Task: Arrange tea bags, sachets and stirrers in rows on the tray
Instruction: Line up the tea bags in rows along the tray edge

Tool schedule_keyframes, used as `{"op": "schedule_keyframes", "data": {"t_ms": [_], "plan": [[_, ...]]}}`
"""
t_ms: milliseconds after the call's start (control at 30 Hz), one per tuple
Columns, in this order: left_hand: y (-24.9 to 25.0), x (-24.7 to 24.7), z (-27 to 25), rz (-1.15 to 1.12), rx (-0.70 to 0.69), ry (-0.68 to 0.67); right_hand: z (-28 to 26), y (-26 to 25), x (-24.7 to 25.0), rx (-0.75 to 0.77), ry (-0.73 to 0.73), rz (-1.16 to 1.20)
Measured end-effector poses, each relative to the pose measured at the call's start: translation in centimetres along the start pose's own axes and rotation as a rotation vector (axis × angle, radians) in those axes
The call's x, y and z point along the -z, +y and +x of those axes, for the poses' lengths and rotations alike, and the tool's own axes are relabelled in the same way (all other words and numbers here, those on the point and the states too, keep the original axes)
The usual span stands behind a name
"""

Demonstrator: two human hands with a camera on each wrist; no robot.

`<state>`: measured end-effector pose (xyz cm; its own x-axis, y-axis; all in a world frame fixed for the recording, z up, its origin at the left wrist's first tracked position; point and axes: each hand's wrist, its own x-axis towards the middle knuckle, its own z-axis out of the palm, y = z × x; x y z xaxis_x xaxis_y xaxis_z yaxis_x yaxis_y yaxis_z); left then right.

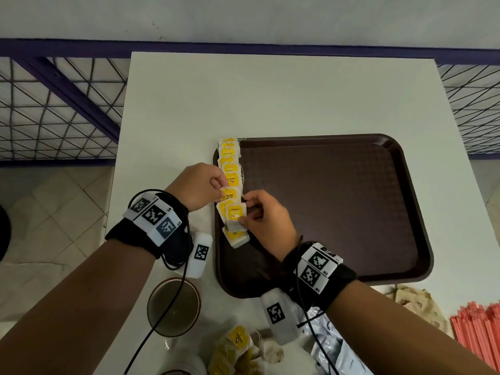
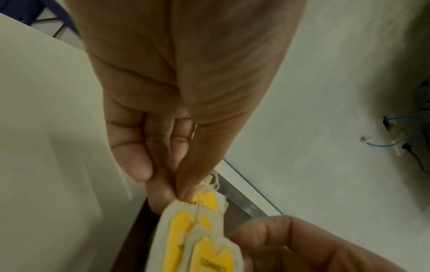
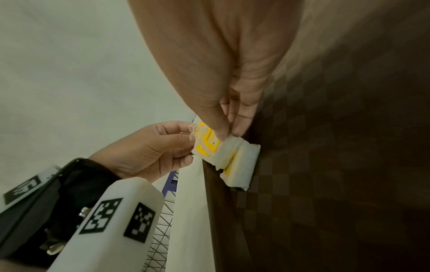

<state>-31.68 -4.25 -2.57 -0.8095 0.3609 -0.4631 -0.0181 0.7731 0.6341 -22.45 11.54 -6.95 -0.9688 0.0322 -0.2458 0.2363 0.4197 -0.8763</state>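
My left hand point(image 1: 198, 185) and right hand point(image 1: 266, 216) both pinch yellow tea bags point(image 1: 234, 213) in the row on the tray point(image 1: 338, 209). Near me on the tabletop point(image 1: 189, 109) sit a cup point(image 1: 173, 307), loose tea bags point(image 1: 238, 350) and red stirrers point(image 1: 479, 334).

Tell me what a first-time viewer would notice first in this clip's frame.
The eye goes to the column of yellow tea bags along the left edge of the dark brown tray, the only bright colour on the white table. At its near end the left hand and right hand each pinch a tea bag. Next come the orange stirrers at the lower right, off the tray.
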Motion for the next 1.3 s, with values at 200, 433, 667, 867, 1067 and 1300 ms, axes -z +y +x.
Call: {"op": "schedule_keyframes", "data": {"t_ms": [200, 433, 667, 867, 1067, 1300], "plan": [[-0.1, 0.4, -0.8, 0.001, 0.02, 0.069, -2.1, 0.3, 0.6, -0.022, 0.017, -0.122], [0.4, -0.4, -1.4, 0.147, 0.044, -0.099, -3.1, -0.4, -1.2, -0.099, -0.122, -0.16], [0.5, -0.4, -1.4, 0.124, 0.001, -0.083, -3.5, 0.6, 0.1, -0.089, -0.131, -0.151], [0.4, -0.7, -1.1, 0.085, 0.045, -0.093, -4.2, 0.6, 2.5, 0.043, -0.337, -0.097], [0.8, -0.5, -1.3, 0.094, 0.035, -0.152, -3.8, 0.9, 2.5, -0.011, -0.111, -0.206], [1.1, -0.6, -1.3, 0.146, 0.058, -0.278, -1.5, 0.6, 0.8, 0.034, -0.054, -0.195]]}}
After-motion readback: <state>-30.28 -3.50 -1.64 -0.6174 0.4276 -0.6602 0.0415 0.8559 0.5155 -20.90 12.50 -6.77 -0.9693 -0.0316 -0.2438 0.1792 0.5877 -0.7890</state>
